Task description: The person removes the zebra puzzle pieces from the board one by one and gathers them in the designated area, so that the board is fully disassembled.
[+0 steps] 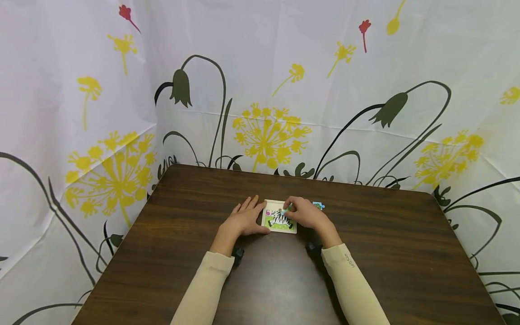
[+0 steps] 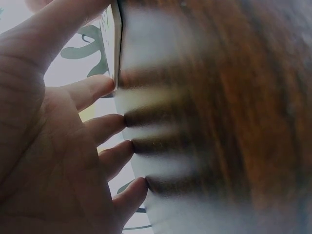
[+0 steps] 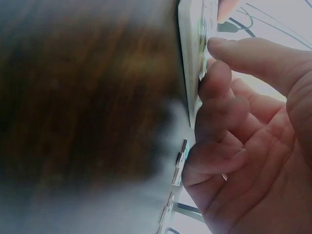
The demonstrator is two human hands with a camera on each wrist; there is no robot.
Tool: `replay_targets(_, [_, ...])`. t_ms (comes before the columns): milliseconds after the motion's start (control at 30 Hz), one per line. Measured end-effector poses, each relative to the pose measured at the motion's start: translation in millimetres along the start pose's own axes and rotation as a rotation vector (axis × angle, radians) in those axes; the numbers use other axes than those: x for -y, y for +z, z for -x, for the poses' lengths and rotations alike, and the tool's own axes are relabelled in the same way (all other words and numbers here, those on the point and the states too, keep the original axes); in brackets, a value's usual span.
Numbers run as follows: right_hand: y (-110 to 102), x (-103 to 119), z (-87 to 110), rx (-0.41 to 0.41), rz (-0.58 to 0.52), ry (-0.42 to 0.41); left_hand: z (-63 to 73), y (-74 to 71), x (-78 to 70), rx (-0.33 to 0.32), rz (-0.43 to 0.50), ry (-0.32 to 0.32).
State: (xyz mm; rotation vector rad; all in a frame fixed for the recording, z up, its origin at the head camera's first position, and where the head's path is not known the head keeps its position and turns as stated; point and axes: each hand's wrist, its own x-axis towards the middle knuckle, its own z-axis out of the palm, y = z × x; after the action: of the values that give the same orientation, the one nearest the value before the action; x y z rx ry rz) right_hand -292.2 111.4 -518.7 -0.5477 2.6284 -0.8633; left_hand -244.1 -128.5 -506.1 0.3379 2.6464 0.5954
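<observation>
1. Head view. The zebra puzzle board (image 1: 279,228) lies flat on the tabletop (image 1: 195,212) between the two hands. From the right hand (image 1: 307,214) it lies at 9 o'clock, with the fingertips over its right half; from the left hand (image 1: 241,221) it lies at 3 o'clock. The right hand is the nearer to the board's centre, though both reach it. The outline looks almost square, so no clear long axis can be told. The left thumb and forefinger are spread wide at the left corners. A loose piece (image 1: 318,206) sits at 2 o'clock from the right hand.

2. Left wrist view. The board stands edge-on at 1 o'clock from the palm. The forefinger touches its near corner; the remaining fingertips, held apart, rest on the tabletop.

3. Right wrist view. The board, again edge-on, lies at 10 o'clock from the palm. Thumb and forefinger are bent narrowly at its picture face; whether they pinch anything cannot be told. Loose on the tabletop, one piece shows at 8 o'clock and a second piece (image 3: 166,212) at 7 o'clock.
</observation>
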Motion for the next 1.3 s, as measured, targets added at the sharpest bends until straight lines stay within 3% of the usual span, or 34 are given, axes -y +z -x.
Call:
replay_targets(133, [1.2, 0.4, 0.4, -0.011, -0.001, 0.010, 4.5, -3.0, -2.9, 0.001, 0.007, 0.006])
replay_targets(400, [-0.9, 1.1, -1.4, 0.009, -0.003, 0.021, -4.1, 3.5, 4.4, -0.007, 0.014, 0.004])
replay_targets(700, [-3.2, 1.0, -0.8, 0.013, -0.034, 0.006, 1.3, -2.0, -3.9, 0.007, -0.008, -0.008])
replay_targets(933, [-3.1, -0.1, -1.8, -0.012, -0.054, -0.004, -14.8, 8.8, 8.9, 0.001, 0.009, -0.013])
replay_targets(1300, [-2.0, -0.6, -0.1, -0.050, -0.064, -0.050, -7.6, 4.2, 3.8, 0.010, -0.007, -0.013])
